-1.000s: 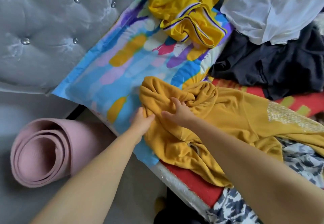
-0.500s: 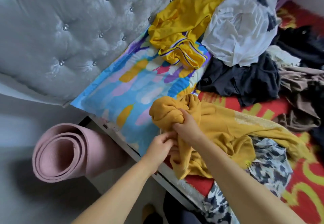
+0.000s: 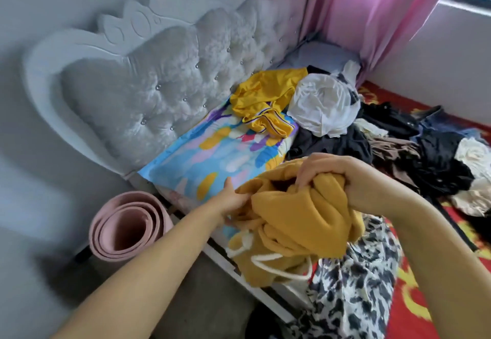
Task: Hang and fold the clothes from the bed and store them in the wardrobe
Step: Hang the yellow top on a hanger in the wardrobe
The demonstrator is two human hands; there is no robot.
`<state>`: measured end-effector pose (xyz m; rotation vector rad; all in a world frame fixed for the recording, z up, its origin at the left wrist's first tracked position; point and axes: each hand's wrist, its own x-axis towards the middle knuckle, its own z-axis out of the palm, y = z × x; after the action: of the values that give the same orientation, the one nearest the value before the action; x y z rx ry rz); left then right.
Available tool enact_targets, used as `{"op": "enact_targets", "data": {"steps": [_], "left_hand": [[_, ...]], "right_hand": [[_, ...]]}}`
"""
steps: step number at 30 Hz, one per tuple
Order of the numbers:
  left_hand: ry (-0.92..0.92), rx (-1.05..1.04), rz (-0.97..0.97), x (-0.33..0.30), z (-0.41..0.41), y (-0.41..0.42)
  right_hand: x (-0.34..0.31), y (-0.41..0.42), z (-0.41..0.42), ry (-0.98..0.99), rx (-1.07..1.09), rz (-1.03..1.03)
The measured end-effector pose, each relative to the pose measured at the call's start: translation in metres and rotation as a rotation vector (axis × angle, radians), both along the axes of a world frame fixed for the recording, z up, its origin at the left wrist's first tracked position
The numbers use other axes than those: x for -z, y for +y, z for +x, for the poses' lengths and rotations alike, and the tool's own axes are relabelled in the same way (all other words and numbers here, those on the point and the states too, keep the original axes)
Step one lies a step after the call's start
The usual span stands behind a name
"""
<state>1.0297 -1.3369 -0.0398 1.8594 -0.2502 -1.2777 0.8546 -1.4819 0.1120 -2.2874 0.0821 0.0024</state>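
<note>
Gripping a mustard-yellow hooded top (image 3: 297, 221), bunched and lifted just above the near edge of the bed (image 3: 265, 285). Left hand (image 3: 233, 200) pinching a fold at the bundle's left side, fingertips buried in the cloth. Right hand (image 3: 332, 176) curled tight over the top of the bundle, fingers (image 3: 308, 172) pressed into the fabric. Thick, soft knit, heavily creased, with white drawcords (image 3: 276, 261) dangling in loops from the lower part.

Going left to right around it: rolled pink mat (image 3: 125, 227) on the floor beside the bed frame, well clear of the arms. Grey tufted headboard (image 3: 159, 83) behind, colourful pillow (image 3: 212, 152) at its foot, just beyond the left hand. Bright yellow garment (image 3: 265, 99) and white garment (image 3: 321, 105) heaped past the pillow. Black-and-white patterned cloth (image 3: 356, 285) directly under the held top. Dark clothes (image 3: 425, 158) crowding the red bedspread (image 3: 414, 306) to the right. Pink curtain (image 3: 372, 9) at the far corner.
</note>
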Motion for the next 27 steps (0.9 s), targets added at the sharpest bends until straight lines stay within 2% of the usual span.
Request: {"op": "enact_targets", "data": {"steps": [1,3,6,8,11,12,14,16,18,19,22,24,27], "left_hand": [[0.132,0.009,-0.019,0.000,-0.008,0.009],[0.380,-0.181,-0.082,-0.005,-0.025,0.024],[0.551,-0.495,-0.232,-0.030,-0.030,0.038],[0.543,-0.566,-0.347,-0.056,-0.029,0.044],[0.504,-0.621,-0.559,-0.105,-0.035,0.064],[0.476,-0.615,-0.629,-0.119,-0.039,0.071],[0.406,-0.561,-0.704,-0.144,-0.052,0.086],[0.384,-0.495,-0.668,-0.158,-0.072,0.096],[0.408,-0.447,-0.625,-0.166,-0.095,0.104],[0.418,-0.440,-0.621,-0.171,-0.109,0.110],[0.439,-0.455,-0.637,-0.180,-0.143,0.126],[0.398,-0.471,-0.664,-0.183,-0.163,0.140],[0.336,-0.585,-0.767,-0.182,-0.195,0.168]], "right_hand": [[-0.012,0.007,-0.006,-0.060,-0.003,0.005],[-0.028,0.023,-0.016,-0.165,0.021,0.017],[-0.033,0.032,-0.030,-0.236,0.196,0.048],[-0.027,0.030,-0.041,-0.211,0.329,0.052],[-0.007,0.027,-0.057,-0.015,0.522,0.029],[0.000,0.029,-0.062,0.045,0.587,0.083],[0.013,0.038,-0.069,0.080,0.743,0.331],[0.018,0.052,-0.078,0.043,0.816,0.518],[0.020,0.072,-0.087,0.040,0.656,0.566],[0.022,0.085,-0.093,0.078,0.505,0.503],[0.038,0.131,-0.107,0.243,0.118,0.086],[0.057,0.161,-0.115,0.232,0.062,-0.047],[0.079,0.202,-0.141,0.026,0.153,-0.123]]}}
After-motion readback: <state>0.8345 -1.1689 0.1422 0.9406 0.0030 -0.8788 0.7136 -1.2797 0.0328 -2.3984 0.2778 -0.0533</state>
